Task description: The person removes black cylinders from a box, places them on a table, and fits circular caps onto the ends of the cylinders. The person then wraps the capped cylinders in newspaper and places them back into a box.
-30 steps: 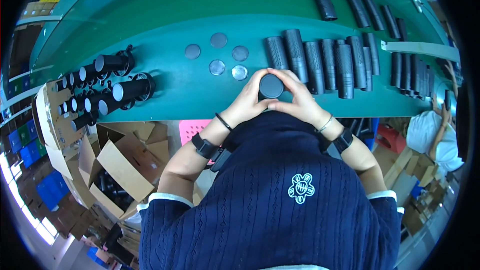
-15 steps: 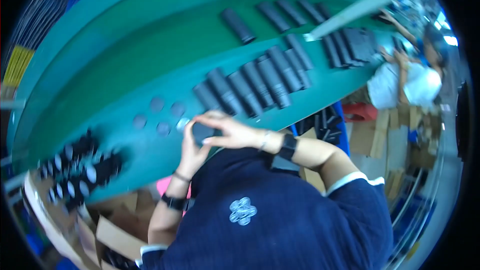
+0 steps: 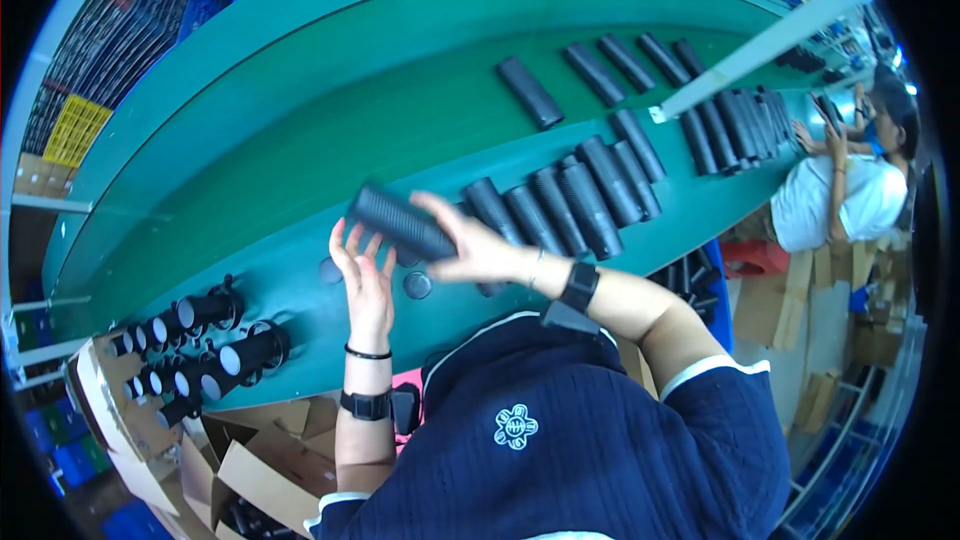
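A black ribbed tube [image 3: 398,220] is tilted above the green bench, its upper end toward the far left. My right hand [image 3: 470,242] grips its lower right end. Beside the tube's lower left side, my left hand [image 3: 364,290] has its fingers spread. Whether a fingertip touches the tube is unclear. Under and near the hands lie small dark discs, one of them a round disc [image 3: 418,285] between my wrists; others are partly hidden. Just right of my right hand lies a group of similar black tubes [image 3: 590,210].
Black cylinders with pale round ends [image 3: 235,357] stand at the bench's left end. More tubes [image 3: 598,73] lie along the far side, under a slanted metal bar [image 3: 765,45]. Open cardboard boxes [image 3: 270,485] are below. A co-worker [image 3: 840,185] handles a dark piece at right.
Both hands were closed around a dark piece low over the bench. Now the right hand holds the tube raised lengthwise, and the left hand's fingers have spread. The head view has shifted.
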Demonstrator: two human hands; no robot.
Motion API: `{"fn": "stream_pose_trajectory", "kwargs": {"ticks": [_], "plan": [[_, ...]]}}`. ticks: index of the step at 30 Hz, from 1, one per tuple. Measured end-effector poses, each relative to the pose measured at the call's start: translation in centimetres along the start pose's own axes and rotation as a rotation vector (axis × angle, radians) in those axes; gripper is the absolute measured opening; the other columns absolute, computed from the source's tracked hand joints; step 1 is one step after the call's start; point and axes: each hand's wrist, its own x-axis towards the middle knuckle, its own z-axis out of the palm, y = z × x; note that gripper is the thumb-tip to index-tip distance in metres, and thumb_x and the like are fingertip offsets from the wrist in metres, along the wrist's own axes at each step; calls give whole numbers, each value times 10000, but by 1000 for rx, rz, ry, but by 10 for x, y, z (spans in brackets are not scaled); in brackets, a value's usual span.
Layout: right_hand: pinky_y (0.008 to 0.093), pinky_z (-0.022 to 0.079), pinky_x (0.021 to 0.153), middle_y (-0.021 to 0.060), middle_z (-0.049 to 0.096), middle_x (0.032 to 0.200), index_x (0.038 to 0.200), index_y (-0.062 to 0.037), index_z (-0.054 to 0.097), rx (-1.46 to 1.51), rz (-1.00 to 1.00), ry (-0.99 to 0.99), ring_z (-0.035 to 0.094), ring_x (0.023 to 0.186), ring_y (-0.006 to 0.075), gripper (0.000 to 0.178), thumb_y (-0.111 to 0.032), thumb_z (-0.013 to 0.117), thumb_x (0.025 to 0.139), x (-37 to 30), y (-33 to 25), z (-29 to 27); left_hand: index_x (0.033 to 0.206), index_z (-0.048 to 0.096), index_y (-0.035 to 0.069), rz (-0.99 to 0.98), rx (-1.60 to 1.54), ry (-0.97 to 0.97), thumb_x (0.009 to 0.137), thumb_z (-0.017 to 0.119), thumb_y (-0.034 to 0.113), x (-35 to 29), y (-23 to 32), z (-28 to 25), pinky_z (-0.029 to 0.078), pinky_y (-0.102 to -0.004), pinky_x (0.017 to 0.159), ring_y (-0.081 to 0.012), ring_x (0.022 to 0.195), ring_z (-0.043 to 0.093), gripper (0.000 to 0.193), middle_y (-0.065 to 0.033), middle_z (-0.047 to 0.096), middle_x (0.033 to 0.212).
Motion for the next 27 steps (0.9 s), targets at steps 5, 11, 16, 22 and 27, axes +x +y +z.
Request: {"fn": "stream_pose_trajectory", "kwargs": {"ticks": [5, 11, 16, 22, 27], "plan": [[457, 480, 910, 331, 500, 1203, 1498, -170, 137, -570, 285, 213, 578, 1029, 452, 964, -222, 729, 739, 121, 47, -58, 1199, 525, 88, -245, 91, 129, 975, 540, 241, 4, -16, -27, 491, -369, 859, -214, 1007, 595, 272, -109, 583, 1157], [494, 434, 963, 360, 485, 1198, 1526, -241, -7, -888, 508, 222, 535, 1069, 482, 1010, -314, 700, 808, 174, 141, -102, 1238, 460, -15, -318, 784, -178, 926, 614, 245, 31, -108, -2, 545, -329, 702, -248, 818, 660, 434, -159, 637, 973], [477, 377, 981, 215, 460, 1323, 1424, -188, 381, -864, 129, 346, 428, 1200, 396, 669, -294, 686, 838, 142, 95, -83, 1217, 432, -85, -178, 1193, -118, 790, 752, 407, 42, -107, 19, 527, -398, 710, -348, 810, 672, 726, -259, 656, 928], [240, 484, 717, 20, 649, 939, 1162, -73, 641, 58, 350, 23, 586, 868, 91, 271, -235, 580, 953, 13, 55, -73, 1265, 491, -5, -224, 633, -283, 661, 840, 94, 13, -61, 13, 519, -357, 886, -241, 1032, 621, 705, -125, 616, 1113], [247, 455, 884, 38, 642, 1111, 1270, -67, 592, 449, 365, -13, 569, 1026, 105, 365, -198, 616, 931, -37, 38, -33, 1274, 521, 50, -41, 602, -414, 654, 816, 44, -13, -41, 5, 482, -357, 953, -251, 1117, 578, 687, -126, 551, 1236]]}}
